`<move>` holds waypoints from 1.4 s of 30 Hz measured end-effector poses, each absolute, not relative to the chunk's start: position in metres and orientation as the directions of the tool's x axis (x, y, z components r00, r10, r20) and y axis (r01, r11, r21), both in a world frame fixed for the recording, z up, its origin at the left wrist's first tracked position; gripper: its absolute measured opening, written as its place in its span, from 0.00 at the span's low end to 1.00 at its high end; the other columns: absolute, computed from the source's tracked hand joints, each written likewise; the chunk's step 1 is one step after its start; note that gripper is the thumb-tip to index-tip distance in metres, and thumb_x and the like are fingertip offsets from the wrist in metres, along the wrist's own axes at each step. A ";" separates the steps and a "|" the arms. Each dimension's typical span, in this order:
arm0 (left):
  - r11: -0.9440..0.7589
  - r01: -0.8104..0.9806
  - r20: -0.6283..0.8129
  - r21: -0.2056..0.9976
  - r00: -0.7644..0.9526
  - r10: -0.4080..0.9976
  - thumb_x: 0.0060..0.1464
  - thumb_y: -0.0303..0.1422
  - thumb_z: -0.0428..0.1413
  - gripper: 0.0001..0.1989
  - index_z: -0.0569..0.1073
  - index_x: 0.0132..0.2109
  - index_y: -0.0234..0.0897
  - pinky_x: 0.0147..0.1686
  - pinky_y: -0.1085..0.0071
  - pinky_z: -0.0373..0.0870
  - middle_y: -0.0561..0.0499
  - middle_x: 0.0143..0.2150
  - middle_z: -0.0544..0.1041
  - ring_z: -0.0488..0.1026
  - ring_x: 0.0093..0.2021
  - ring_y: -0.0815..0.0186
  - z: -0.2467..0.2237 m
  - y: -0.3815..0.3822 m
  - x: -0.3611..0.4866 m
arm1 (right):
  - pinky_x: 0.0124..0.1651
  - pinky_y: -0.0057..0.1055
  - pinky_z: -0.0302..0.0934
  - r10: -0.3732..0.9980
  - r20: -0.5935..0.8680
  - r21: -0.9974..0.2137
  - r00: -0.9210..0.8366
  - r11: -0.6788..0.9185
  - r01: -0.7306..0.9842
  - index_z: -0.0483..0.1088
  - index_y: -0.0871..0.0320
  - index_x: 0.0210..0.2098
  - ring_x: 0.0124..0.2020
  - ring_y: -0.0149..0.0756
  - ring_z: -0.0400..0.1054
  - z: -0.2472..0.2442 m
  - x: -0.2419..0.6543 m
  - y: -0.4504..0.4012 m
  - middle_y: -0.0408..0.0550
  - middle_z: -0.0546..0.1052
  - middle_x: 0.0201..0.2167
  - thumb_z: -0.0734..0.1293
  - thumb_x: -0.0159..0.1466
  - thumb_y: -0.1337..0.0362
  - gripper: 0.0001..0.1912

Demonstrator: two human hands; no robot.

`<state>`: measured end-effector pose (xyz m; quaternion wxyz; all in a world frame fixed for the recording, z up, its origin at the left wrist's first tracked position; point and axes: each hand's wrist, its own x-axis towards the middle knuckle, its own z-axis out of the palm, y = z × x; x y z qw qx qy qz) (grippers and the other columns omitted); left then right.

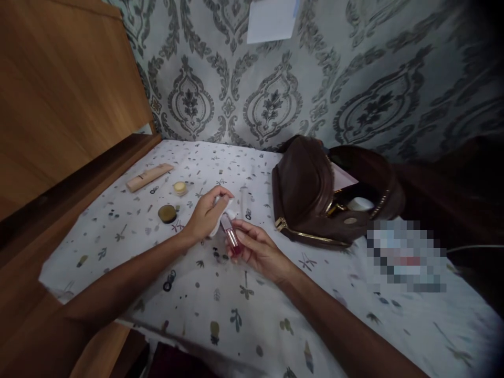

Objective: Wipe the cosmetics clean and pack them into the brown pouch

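Small tube (pixel 235 242): it is in the middle of the table, held above the cloth and tilted; the lower part is dark red, with a shiny band, and the upper end meets the white tissue.
Right hand (pixel 258 247): its fingers are closed around the small tube.
White tissue (pixel 216 227): it is partly hidden in the left hand (pixel 207 212), whose thumb and fingers are pressed together on it.
Clear slim piece (pixel 244 195): it lies just beyond the hands; what it is, I cannot tell.
Dark round piece (pixel 167 213): it lies near the left hand, on its left side.
Small yellow jar (pixel 180 188): it stands a little behind the dark round piece.
Beige tube (pixel 149 177): it lies farther to the left, slantwise.
Brown bag (pixel 303 189): it is at the right, open, with a white round thing (pixel 360 204) inside.
Patterned cloth (pixel 268 325): it covers the table under all these things.
Wall: grey ornaments, and a white sheet (pixel 271 21) high up.
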<state>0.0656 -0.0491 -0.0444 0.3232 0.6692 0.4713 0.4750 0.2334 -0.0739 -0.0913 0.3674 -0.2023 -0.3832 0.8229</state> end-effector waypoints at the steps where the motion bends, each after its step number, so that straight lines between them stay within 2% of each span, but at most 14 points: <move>1: -0.331 0.317 0.318 0.889 0.094 0.943 0.64 0.37 0.48 0.10 0.70 0.41 0.37 0.34 0.71 0.64 0.54 0.33 0.71 0.65 0.30 0.68 -0.045 -0.048 0.066 | 0.29 0.27 0.66 0.757 -0.062 -0.778 -0.650 -0.445 -0.444 0.70 0.53 0.46 0.27 0.31 0.75 -0.091 0.233 -0.074 0.43 0.79 0.31 0.78 0.55 0.53 0.24; 6: -0.384 0.395 0.398 0.835 0.048 0.916 0.65 0.36 0.48 0.09 0.70 0.42 0.38 0.40 0.69 0.67 0.52 0.36 0.73 0.69 0.37 0.65 -0.048 -0.049 0.066 | 0.32 0.29 0.71 0.772 -0.075 -0.807 -0.631 -0.419 -0.417 0.70 0.53 0.46 0.32 0.33 0.77 -0.090 0.232 -0.075 0.41 0.77 0.35 0.80 0.52 0.58 0.25; 10: -0.366 0.443 0.395 0.818 0.029 0.918 0.66 0.39 0.46 0.11 0.69 0.47 0.40 0.39 0.69 0.67 0.53 0.34 0.71 0.68 0.34 0.64 -0.050 -0.055 0.069 | 0.37 0.35 0.74 0.783 -0.067 -0.808 -0.619 -0.406 -0.426 0.73 0.54 0.46 0.34 0.35 0.77 -0.089 0.230 -0.077 0.40 0.75 0.36 0.79 0.53 0.60 0.22; 13: -0.356 0.452 0.377 0.818 0.048 0.925 0.68 0.43 0.45 0.16 0.67 0.53 0.40 0.40 0.67 0.68 0.52 0.34 0.72 0.70 0.35 0.63 -0.053 -0.060 0.073 | 0.39 0.36 0.73 0.794 -0.048 -0.805 -0.607 -0.390 -0.446 0.74 0.55 0.43 0.35 0.35 0.76 -0.089 0.230 -0.076 0.42 0.77 0.35 0.79 0.53 0.59 0.20; 15: -0.372 0.459 0.372 0.807 0.095 0.923 0.68 0.45 0.43 0.20 0.65 0.58 0.39 0.45 0.65 0.69 0.49 0.38 0.74 0.73 0.40 0.61 -0.055 -0.063 0.075 | 0.41 0.33 0.71 0.815 -0.050 -0.802 -0.577 -0.377 -0.463 0.74 0.56 0.41 0.35 0.33 0.75 -0.090 0.230 -0.074 0.42 0.78 0.34 0.79 0.53 0.58 0.20; 17: -0.426 0.476 0.396 0.770 0.168 0.903 0.69 0.45 0.42 0.23 0.62 0.63 0.39 0.52 0.61 0.68 0.45 0.47 0.75 0.73 0.48 0.58 -0.057 -0.066 0.078 | 0.41 0.30 0.69 0.846 -0.069 -0.788 -0.529 -0.371 -0.491 0.74 0.56 0.40 0.35 0.31 0.73 -0.091 0.231 -0.071 0.42 0.78 0.33 0.80 0.52 0.59 0.19; 20: -0.553 0.505 0.456 0.662 0.314 0.833 0.69 0.45 0.43 0.25 0.60 0.66 0.38 0.60 0.56 0.64 0.39 0.59 0.71 0.67 0.59 0.54 -0.060 -0.068 0.079 | 0.34 0.24 0.65 0.904 -0.107 -0.739 -0.414 -0.351 -0.575 0.74 0.55 0.39 0.29 0.27 0.70 -0.091 0.232 -0.066 0.38 0.76 0.28 0.81 0.48 0.61 0.21; 23: -0.641 0.508 0.480 0.576 0.424 0.768 0.67 0.45 0.46 0.30 0.55 0.70 0.39 0.63 0.51 0.62 0.37 0.64 0.67 0.64 0.64 0.51 -0.064 -0.067 0.078 | 0.30 0.23 0.63 0.928 -0.119 -0.708 -0.353 -0.328 -0.625 0.74 0.54 0.38 0.25 0.25 0.65 -0.090 0.234 -0.063 0.34 0.72 0.23 0.83 0.43 0.62 0.25; 26: -0.689 0.480 0.488 0.543 0.487 0.724 0.63 0.47 0.53 0.38 0.47 0.73 0.42 0.66 0.49 0.59 0.36 0.71 0.59 0.58 0.69 0.48 -0.067 -0.065 0.075 | 0.33 0.25 0.65 0.932 -0.114 -0.713 -0.344 -0.318 -0.625 0.74 0.54 0.38 0.25 0.26 0.67 -0.089 0.237 -0.061 0.36 0.74 0.25 0.83 0.43 0.62 0.25; 28: -0.707 0.458 0.493 0.539 0.510 0.705 0.63 0.45 0.54 0.39 0.47 0.74 0.42 0.67 0.50 0.59 0.37 0.72 0.57 0.57 0.70 0.49 -0.068 -0.064 0.073 | 0.35 0.26 0.67 0.939 -0.103 -0.718 -0.327 -0.298 -0.629 0.73 0.54 0.40 0.28 0.28 0.70 -0.089 0.238 -0.060 0.38 0.77 0.30 0.82 0.45 0.62 0.25; 31: -0.728 0.414 0.506 0.547 0.529 0.681 0.67 0.39 0.50 0.29 0.57 0.71 0.41 0.65 0.54 0.63 0.38 0.69 0.65 0.64 0.68 0.54 -0.066 -0.063 0.071 | 0.38 0.26 0.69 0.955 -0.063 -0.736 -0.288 -0.239 -0.633 0.72 0.52 0.43 0.32 0.29 0.73 -0.090 0.242 -0.056 0.38 0.78 0.32 0.81 0.49 0.61 0.25; 35: -0.708 0.396 0.517 0.585 0.491 0.702 0.65 0.36 0.52 0.19 0.72 0.60 0.41 0.54 0.60 0.72 0.44 0.53 0.79 0.77 0.53 0.59 -0.056 -0.059 0.067 | 0.38 0.28 0.70 0.963 -0.008 -0.793 -0.268 -0.169 -0.586 0.71 0.50 0.49 0.33 0.31 0.75 -0.085 0.246 -0.054 0.39 0.79 0.31 0.78 0.54 0.56 0.25; 38: -0.642 0.429 0.525 0.635 0.370 0.767 0.64 0.37 0.54 0.13 0.78 0.51 0.39 0.49 0.65 0.73 0.46 0.46 0.82 0.78 0.46 0.60 -0.047 -0.057 0.065 | 0.35 0.28 0.69 0.958 0.011 -0.825 -0.288 -0.154 -0.544 0.75 0.54 0.44 0.33 0.33 0.75 -0.079 0.248 -0.056 0.44 0.80 0.33 0.76 0.56 0.51 0.21; 42: -0.574 0.441 0.549 0.690 0.198 0.812 0.62 0.40 0.56 0.12 0.78 0.45 0.38 0.48 0.66 0.72 0.47 0.43 0.82 0.78 0.45 0.60 -0.038 -0.058 0.065 | 0.28 0.23 0.62 0.967 0.020 -0.868 -0.255 -0.110 -0.484 0.79 0.57 0.34 0.30 0.29 0.69 -0.075 0.248 -0.060 0.43 0.78 0.31 0.78 0.52 0.52 0.17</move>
